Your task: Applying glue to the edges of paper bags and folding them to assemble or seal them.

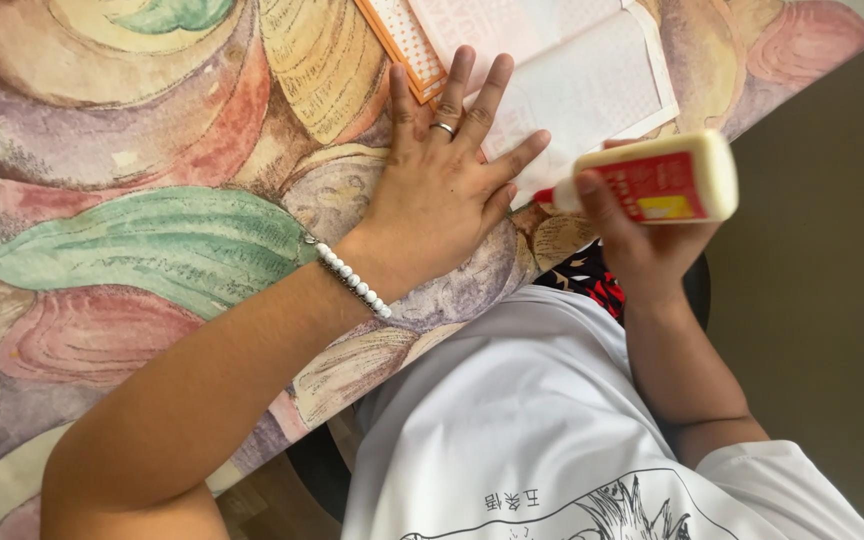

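My left hand (pixel 444 170) lies flat on the table, fingers spread, its fingertips pressing the near edge of a white paper sheet (pixel 592 80). It wears a ring and a white bead bracelet (pixel 352 280). My right hand (pixel 642 235) grips a cream glue bottle (pixel 667 180) with a red label, held sideways. Its red nozzle (pixel 547 197) points left at the corner of the paper, close to my left thumb.
The table carries a cloth (pixel 132 200) printed with large leaves and shells. An orange-edged dotted sheet (pixel 407 45) lies under the white paper. The table edge runs diagonally past my lap and white shirt (pixel 522 420); bare floor (pixel 822 300) lies to the right.
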